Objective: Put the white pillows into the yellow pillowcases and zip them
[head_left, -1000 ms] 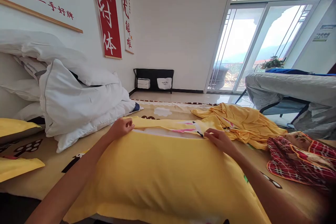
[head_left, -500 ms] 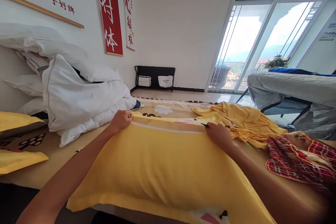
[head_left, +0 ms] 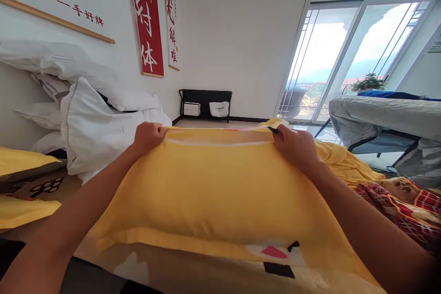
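Observation:
A plump pillow in a yellow pillowcase (head_left: 213, 183) is tilted up in front of me, its near lower edge above the patterned bedding. My left hand (head_left: 149, 137) is closed on the far left corner of the case. At the far right corner, my right hand (head_left: 296, 146) grips the same fabric. A small dark pointed bit (head_left: 273, 130) shows by my right fingers; I cannot make out what it is. Between the hands, a pale strip runs along the stretched upper edge. A pink and black print (head_left: 274, 251) shows near the lower right.
White pillows (head_left: 113, 124) are heaped on the left against the wall. Yellow cloth (head_left: 347, 161) and a red plaid cloth (head_left: 403, 211) lie at the right. More yellow fabric (head_left: 27, 163) is at the left edge. Beyond stand a black rack (head_left: 205, 98) and a covered table (head_left: 375, 112).
Both hands have raised the far edge of the yellow pillow, so it stands more upright and hides more of the bedding behind. The view has shifted slightly.

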`<state>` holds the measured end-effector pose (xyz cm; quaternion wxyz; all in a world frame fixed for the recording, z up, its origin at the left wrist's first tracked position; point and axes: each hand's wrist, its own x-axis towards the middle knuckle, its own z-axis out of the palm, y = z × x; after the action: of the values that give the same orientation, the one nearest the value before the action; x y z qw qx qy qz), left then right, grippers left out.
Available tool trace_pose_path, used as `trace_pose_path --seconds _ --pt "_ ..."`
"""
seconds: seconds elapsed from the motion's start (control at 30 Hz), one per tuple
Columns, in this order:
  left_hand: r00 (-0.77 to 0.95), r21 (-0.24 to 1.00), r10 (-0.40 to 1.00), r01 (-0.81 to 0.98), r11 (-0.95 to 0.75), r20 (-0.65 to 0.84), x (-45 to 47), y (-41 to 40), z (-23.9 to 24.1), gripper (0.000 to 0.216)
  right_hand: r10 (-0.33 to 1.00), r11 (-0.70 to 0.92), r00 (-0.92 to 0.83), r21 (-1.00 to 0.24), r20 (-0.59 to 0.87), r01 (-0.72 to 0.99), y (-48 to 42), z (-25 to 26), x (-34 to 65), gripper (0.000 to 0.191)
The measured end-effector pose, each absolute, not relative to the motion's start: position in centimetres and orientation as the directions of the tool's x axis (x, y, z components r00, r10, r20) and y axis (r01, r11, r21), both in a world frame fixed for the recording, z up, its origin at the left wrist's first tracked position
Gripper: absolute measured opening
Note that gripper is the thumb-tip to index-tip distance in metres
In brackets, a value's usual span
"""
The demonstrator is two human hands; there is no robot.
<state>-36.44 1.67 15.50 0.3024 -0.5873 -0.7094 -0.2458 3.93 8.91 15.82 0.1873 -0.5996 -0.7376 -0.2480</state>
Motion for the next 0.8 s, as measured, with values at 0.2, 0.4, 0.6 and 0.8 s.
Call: trace_pose_path --seconds 0.2,0.4,0.6,0.8 --pt "-0.006 -0.089 0.696 0.991 0.101 0.718 -36.7 0.5 16.4 0.031 0.785 0.265 -0.33 0.198 0.525 0.944 8.1 14.9 4.3 0.027" --pt "-0.026 -0.051 0.654 0.994 0.098 0.756 -36.3 -0.2 16.0 0.03 0.749 0.241 -0.294 0.169 0.593 0.956 7.6 15.2 5.9 0.03" --pt "0.053 -0.083 0.557 0.996 0.028 0.829 -36.0 -0.9 16.4 0.029 0.668 0.295 -0.286 0.109 0.687 0.949 7.2 14.8 8.0 0.031" --pt "0.035 0.022 0.872 0.998 -0.052 0.489 -35.1 -0.5 6.7 0.029 0.728 0.626 -0.634 0.123 0.262 0.77 7.5 7.2 9.1 0.055"
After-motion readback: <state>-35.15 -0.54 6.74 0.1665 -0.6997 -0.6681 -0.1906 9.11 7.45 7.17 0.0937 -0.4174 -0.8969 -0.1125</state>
